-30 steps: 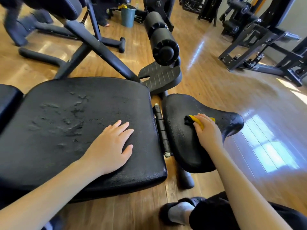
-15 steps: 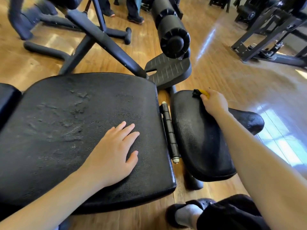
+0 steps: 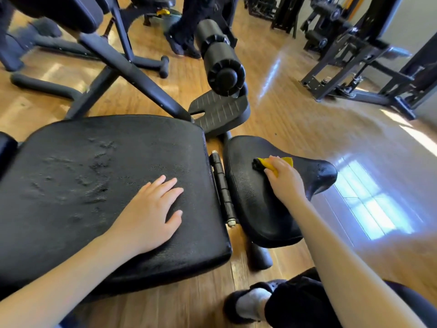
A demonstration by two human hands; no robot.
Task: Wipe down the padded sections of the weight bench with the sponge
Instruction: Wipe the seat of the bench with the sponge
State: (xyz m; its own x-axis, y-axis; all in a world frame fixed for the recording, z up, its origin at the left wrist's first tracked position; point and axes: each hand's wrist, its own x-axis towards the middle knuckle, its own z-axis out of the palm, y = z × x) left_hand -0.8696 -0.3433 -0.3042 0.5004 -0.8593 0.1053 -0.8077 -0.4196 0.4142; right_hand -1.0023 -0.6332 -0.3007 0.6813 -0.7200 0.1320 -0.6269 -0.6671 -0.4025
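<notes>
The weight bench has a large black back pad [image 3: 82,185] with a cracked, worn patch, and a smaller black seat pad [image 3: 250,204] to its right, joined by a hinge [image 3: 222,185]. My left hand [image 3: 151,214] rests flat on the back pad, fingers spread. My right hand [image 3: 285,179] grips a yellow sponge [image 3: 272,165] with a dark underside and presses it on the middle of the seat pad. Most of the sponge is hidden under my fingers.
A black foam roller [image 3: 220,60] and a footplate [image 3: 217,110] stand just beyond the pads. Another bench frame [image 3: 113,58] crosses the upper left. Someone's legs [image 3: 189,27] are at the top. Black machines [image 3: 354,58] fill the upper right. My own shoe [image 3: 246,304] is on the wooden floor.
My right hand pushed the sponge to the seat pad's far edge, then drew it back to the middle. My left hand stayed flat on the back pad.
</notes>
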